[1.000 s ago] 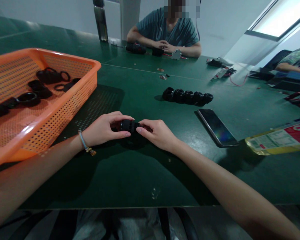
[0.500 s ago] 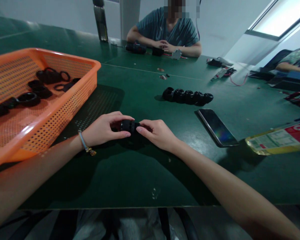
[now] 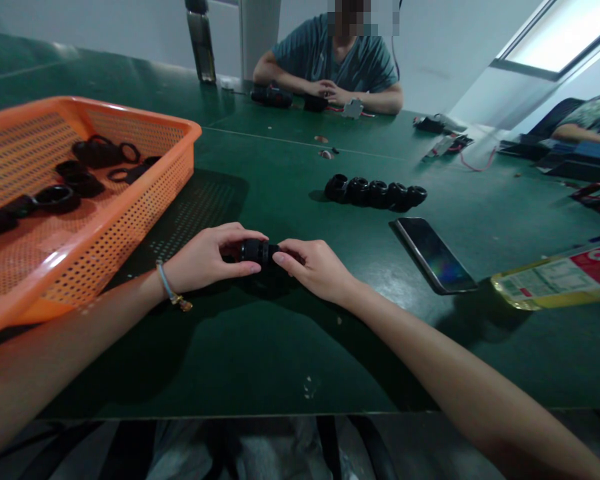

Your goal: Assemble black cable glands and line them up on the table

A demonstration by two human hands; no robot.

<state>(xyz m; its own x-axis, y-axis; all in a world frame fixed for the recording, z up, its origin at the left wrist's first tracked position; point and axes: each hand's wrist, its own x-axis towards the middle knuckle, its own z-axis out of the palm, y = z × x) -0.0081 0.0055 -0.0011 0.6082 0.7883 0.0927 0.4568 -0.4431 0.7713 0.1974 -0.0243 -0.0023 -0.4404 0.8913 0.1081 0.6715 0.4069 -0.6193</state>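
Between my two hands is a black cylindrical part (image 3: 254,251) with a ribbed middle, held just above the green table (image 3: 300,353). My left hand (image 3: 215,253) grips its left end between thumb and fingers. At the narrower right end, my right hand (image 3: 313,263) pinches with thumb and fingertips, which hide that end. Beyond my hands lies a row of several black ring-shaped parts (image 3: 377,193), touching one another.
An orange perforated basket (image 3: 145,227) with several black parts stands at the left. To the right lie a phone (image 3: 433,253) and a yellow package (image 3: 555,277). Across the table sits a person (image 3: 330,60), near a tall bottle (image 3: 201,43). Another person's arm shows far right.
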